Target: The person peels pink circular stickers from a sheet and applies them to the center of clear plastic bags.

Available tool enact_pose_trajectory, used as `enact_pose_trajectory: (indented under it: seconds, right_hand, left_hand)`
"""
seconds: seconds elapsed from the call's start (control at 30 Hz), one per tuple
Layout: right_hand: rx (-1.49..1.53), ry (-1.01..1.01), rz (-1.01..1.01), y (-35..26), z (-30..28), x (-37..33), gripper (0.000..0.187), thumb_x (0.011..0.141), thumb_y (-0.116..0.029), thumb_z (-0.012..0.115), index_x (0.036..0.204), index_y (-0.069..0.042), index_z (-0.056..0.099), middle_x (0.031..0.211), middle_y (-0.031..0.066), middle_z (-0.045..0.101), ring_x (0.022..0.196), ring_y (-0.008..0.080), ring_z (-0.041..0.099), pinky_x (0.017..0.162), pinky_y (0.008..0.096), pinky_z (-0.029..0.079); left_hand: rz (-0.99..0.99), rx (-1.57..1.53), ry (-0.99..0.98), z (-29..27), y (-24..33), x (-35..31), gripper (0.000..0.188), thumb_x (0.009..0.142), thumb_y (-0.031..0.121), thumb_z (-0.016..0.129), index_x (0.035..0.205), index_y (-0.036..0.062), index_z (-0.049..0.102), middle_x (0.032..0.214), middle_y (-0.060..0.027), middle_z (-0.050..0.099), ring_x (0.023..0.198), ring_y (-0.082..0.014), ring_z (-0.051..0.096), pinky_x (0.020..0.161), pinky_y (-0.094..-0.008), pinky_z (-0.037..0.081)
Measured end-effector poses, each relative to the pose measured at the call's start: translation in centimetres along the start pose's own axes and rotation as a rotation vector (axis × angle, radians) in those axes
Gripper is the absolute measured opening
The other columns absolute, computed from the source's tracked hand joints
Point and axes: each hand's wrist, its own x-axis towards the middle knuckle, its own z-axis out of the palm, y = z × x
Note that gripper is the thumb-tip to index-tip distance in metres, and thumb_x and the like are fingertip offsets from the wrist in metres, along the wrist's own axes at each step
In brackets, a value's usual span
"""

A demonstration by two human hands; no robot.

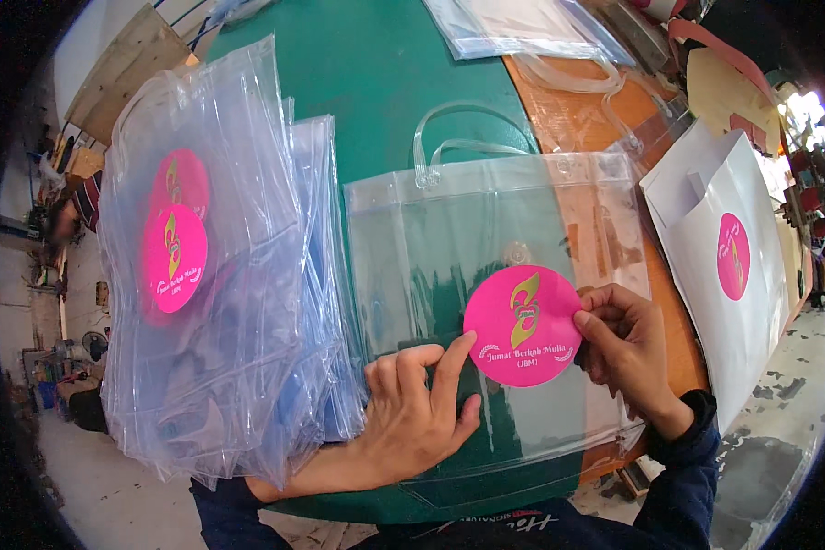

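Note:
A round pink sticker (495, 316) with a green leaf-like design lies over the front of a clear plastic tote bag (412, 238), which rests flat with its handles pointing away from me. At the sticker's right edge, my right hand (625, 344) pinches it between thumb and fingers. My left hand (422, 394) touches the left edge with an outstretched index fingertip, its other fingers loosely curled and the thumb apart. Whether the sticker's back is stuck to the bag cannot be seen.
On the left is a tall pile of clear bags (229, 275) bearing matching pink stickers (176, 257). White backing sheets (720, 238), with another pink sticker, sit at the right edge. More clear plastic (532, 27) lies at the far side of the green and orange-brown table (367, 82).

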Motion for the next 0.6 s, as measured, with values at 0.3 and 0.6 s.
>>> enact_pose_trajectory:
  seconds: [0.3, 0.6]
  right_hand:
    - [-0.012, -0.007, -0.017, 0.12, -0.04, 0.06, 0.011, 0.083, -0.008, 0.056, 0.087, 0.002, 0.054, 0.065, 0.0021, 0.056, 0.044, 0.0032, 0.046, 0.037, 0.0162, 0.035]
    - [0.008, -0.015, -0.020, 0.24, -0.13, 0.07, 0.011, 0.083, -0.008, 0.056, 0.088, 0.001, 0.054, 0.064, 0.0022, 0.055, 0.043, 0.0037, 0.045, 0.036, 0.0168, 0.034]
  left_hand:
    - [0.002, 0.008, -0.011, 0.03, -0.09, 0.01, 0.061, 0.069, 0.022, 0.064, 0.122, 0.0009, 0.041, 0.094, -0.0117, 0.035, 0.080, -0.0249, 0.033, 0.070, -0.0369, 0.028]
    - [0.000, 0.023, -0.022, -0.22, 0.02, 0.06, 0.062, 0.069, 0.024, 0.064, 0.121, 0.0005, 0.041, 0.093, -0.0122, 0.033, 0.078, -0.0248, 0.033, 0.071, -0.0368, 0.029]
